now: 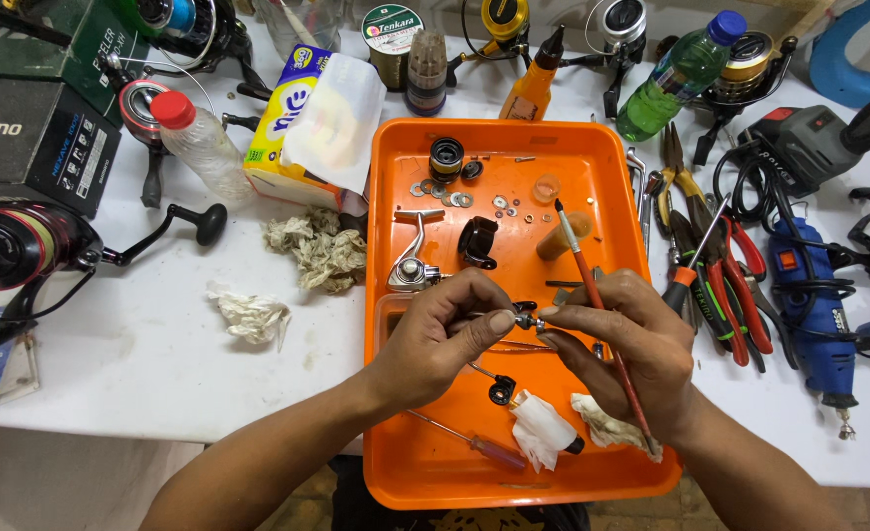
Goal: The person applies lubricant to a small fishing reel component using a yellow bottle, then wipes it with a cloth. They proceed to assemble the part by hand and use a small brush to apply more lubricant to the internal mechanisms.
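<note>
Over the orange tray [395, 295], both hands meet on a small metal part [526, 321]. The left hand [445, 334] pinches it between thumb and forefinger; the right hand [631, 344] touches its other end with closed fingertips while holding a thin brush [592, 295]. The part's long axis runs left to right between them, equally near both, above the tray's middle.
</note>
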